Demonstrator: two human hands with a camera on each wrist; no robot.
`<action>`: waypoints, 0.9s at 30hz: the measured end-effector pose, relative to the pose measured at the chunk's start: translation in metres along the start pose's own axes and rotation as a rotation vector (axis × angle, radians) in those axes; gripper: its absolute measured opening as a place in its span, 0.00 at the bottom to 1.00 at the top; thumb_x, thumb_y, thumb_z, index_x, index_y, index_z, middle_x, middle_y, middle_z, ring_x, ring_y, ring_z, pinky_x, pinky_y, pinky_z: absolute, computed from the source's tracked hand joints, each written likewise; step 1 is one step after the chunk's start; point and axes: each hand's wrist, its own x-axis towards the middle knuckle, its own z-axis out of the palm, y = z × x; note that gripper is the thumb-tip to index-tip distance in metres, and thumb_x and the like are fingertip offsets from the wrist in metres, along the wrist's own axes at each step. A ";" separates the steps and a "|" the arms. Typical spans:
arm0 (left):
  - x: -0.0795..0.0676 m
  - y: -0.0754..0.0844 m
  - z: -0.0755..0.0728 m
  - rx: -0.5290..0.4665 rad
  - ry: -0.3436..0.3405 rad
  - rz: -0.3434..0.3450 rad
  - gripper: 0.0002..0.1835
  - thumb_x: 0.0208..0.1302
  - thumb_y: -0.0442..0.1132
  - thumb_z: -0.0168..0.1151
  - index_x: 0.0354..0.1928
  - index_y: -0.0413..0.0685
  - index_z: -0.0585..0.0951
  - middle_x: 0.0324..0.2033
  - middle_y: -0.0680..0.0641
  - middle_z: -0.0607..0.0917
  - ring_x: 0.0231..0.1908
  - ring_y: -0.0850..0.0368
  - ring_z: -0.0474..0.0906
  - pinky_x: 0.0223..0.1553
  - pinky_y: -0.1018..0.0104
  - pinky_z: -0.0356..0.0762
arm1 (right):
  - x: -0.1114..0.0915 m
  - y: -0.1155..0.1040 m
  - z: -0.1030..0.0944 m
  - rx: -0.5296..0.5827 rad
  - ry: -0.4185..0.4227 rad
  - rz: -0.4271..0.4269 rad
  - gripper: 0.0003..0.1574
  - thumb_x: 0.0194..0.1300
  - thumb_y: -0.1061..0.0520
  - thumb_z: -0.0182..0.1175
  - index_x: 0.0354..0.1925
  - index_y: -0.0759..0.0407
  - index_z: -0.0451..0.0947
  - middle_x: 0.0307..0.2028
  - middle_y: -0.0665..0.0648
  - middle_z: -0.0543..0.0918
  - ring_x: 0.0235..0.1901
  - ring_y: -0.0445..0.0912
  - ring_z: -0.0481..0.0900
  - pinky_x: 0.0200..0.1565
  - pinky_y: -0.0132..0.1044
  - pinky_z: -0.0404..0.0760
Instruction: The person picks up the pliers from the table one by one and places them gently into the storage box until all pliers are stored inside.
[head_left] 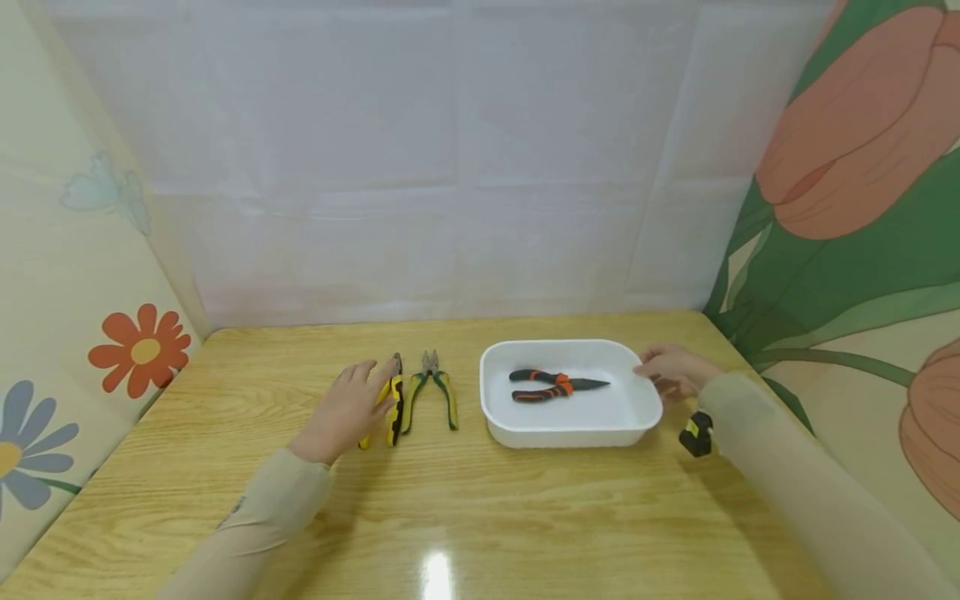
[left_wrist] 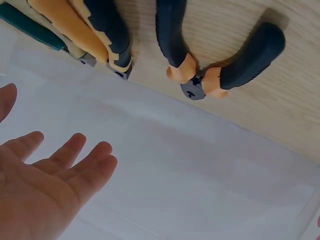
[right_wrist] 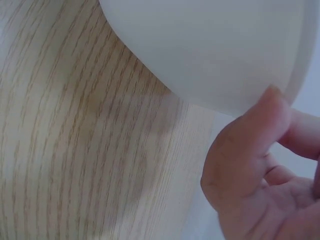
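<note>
My left hand [head_left: 347, 417] hovers over the left of the table, fingers straight and slightly spread, holding nothing. Beside it lie yellow-and-black pliers [head_left: 395, 412], partly covered by the hand in the head view. Green-and-yellow combination pliers [head_left: 427, 387] lie just right of them with handles spread. The left wrist view also shows spread pliers with dark handles and orange collars [left_wrist: 172, 35]; the hand is apart from them. My right hand [head_left: 675, 371] pinches the right rim of a white tray [head_left: 570, 437], thumb [right_wrist: 250, 135] against its wall. Long-nose pliers [head_left: 555, 385] with black-and-orange handles lie inside the tray.
A small black object with a yellow patch [head_left: 697, 434] sits by the right sleeve; its kind is unclear. The wooden table [head_left: 525, 517] ends against a white sheet [head_left: 450, 183] at the back. Flower-printed panels [head_left: 862, 208] stand at both sides.
</note>
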 end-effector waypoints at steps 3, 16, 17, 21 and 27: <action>-0.003 -0.001 0.001 -0.006 0.000 -0.018 0.29 0.67 0.39 0.63 0.65 0.33 0.68 0.53 0.24 0.72 0.53 0.29 0.72 0.55 0.40 0.71 | 0.001 0.000 0.000 0.012 0.003 0.002 0.09 0.72 0.61 0.52 0.43 0.66 0.64 0.34 0.57 0.74 0.31 0.46 0.75 0.32 0.37 0.77; -0.016 -0.008 0.004 -0.021 -0.117 -0.171 0.33 0.66 0.38 0.63 0.66 0.27 0.64 0.57 0.22 0.67 0.57 0.26 0.66 0.58 0.39 0.66 | 0.002 0.000 0.001 0.012 0.018 0.015 0.08 0.72 0.61 0.52 0.43 0.66 0.65 0.35 0.58 0.74 0.31 0.47 0.75 0.33 0.37 0.77; -0.017 -0.007 0.004 -0.029 -0.132 -0.186 0.33 0.67 0.38 0.63 0.66 0.27 0.64 0.57 0.22 0.67 0.57 0.26 0.66 0.59 0.38 0.66 | 0.001 0.000 0.001 0.011 0.017 0.015 0.09 0.72 0.61 0.52 0.43 0.66 0.65 0.36 0.58 0.74 0.31 0.47 0.75 0.33 0.37 0.77; -0.019 -0.009 0.005 -0.034 -0.167 -0.223 0.33 0.67 0.39 0.62 0.66 0.25 0.63 0.56 0.21 0.67 0.55 0.24 0.67 0.57 0.38 0.67 | 0.001 0.001 0.001 0.011 0.018 0.016 0.09 0.72 0.61 0.52 0.44 0.66 0.64 0.36 0.59 0.74 0.32 0.48 0.75 0.33 0.37 0.78; -0.023 -0.015 0.011 -0.059 -0.241 -0.266 0.34 0.67 0.38 0.60 0.66 0.22 0.60 0.57 0.17 0.64 0.52 0.20 0.66 0.51 0.36 0.71 | 0.002 0.000 0.001 0.009 0.020 0.018 0.09 0.72 0.60 0.51 0.44 0.66 0.65 0.37 0.59 0.74 0.33 0.48 0.75 0.34 0.38 0.78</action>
